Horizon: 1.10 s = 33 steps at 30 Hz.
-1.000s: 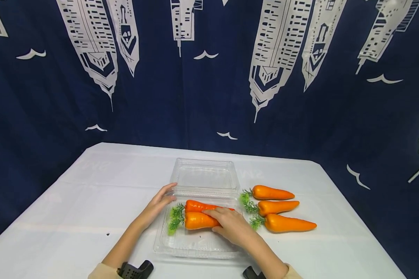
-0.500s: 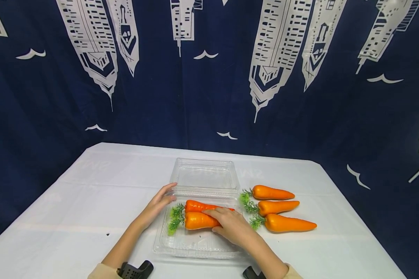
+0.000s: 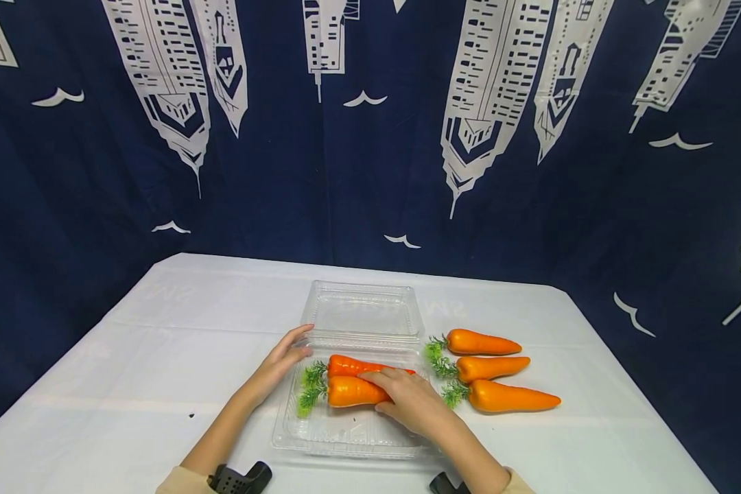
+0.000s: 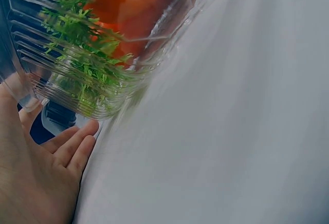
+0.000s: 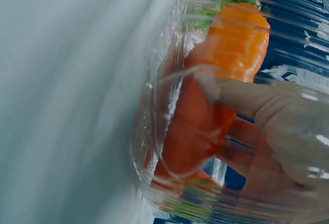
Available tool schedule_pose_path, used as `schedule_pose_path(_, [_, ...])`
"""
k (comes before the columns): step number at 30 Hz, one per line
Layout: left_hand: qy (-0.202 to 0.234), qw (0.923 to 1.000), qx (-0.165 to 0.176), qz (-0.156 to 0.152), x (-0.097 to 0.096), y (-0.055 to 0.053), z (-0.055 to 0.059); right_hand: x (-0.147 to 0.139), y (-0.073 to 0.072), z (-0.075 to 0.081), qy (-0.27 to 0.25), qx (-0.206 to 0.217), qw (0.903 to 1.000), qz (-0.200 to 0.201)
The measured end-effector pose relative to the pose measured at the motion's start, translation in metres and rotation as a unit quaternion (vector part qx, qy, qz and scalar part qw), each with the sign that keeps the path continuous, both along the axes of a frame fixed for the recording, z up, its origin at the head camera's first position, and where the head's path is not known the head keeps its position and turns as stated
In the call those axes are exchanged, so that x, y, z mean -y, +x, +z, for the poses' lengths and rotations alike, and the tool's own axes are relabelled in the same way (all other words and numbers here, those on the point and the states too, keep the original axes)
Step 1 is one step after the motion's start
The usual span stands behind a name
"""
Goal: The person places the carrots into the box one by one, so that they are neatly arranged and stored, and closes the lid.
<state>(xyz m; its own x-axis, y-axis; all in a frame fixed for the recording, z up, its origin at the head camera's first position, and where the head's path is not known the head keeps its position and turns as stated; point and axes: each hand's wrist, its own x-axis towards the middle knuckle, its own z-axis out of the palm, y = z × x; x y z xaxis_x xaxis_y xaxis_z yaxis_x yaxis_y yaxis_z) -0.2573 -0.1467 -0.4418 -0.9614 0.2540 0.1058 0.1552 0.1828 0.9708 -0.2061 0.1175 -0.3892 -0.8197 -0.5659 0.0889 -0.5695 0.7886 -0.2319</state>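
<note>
A clear plastic clamshell box (image 3: 339, 438) lies on the table with its lid (image 3: 364, 310) folded back. Two carrots with green tops lie side by side in its base, a redder one (image 3: 346, 363) behind and an orange one (image 3: 348, 392) in front. My right hand (image 3: 407, 399) grips the front carrot by its narrow end, thumb on the near side and fingers over the top. In the right wrist view the thumb presses the carrot (image 5: 239, 34) behind the clear wall. My left hand (image 3: 279, 361) rests at the box's left edge by the hinge, fingers extended (image 4: 77, 149).
To the right of the box, three more carrots lie in a column on the white-covered table (image 3: 179, 370): a back one (image 3: 483, 342), a middle one (image 3: 492, 368) and a front one (image 3: 514, 397). A dark blue printed curtain (image 3: 370, 171) hangs behind the table.
</note>
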Motion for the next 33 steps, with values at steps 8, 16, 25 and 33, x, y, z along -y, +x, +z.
schedule_pose_path(8, [-0.001, 1.0000, 0.002, 0.003, -0.0002, 0.0005, 0.0004, -0.0003, -0.0001, -0.0004, 0.001, -0.001, 1.0000, -0.001])
schedule_pose_path(16, [-0.002, 1.0000, 0.003, 0.004, -0.0009, -0.0001, 0.0011, -0.0006, -0.0002, -0.0004, 0.002, 0.002, 1.0000, -0.003])
schedule_pose_path(25, [0.000, 1.0000, 0.003, 0.004, -0.0005, -0.0005, 0.0001, -0.0005, -0.0009, -0.0009, -0.003, 0.010, 0.9999, -0.006])
schedule_pose_path(33, [0.000, 1.0000, 0.001, -0.001, -0.0003, -0.0008, -0.0010, -0.0008, -0.0016, -0.0011, -0.011, 0.021, 0.9996, -0.012])
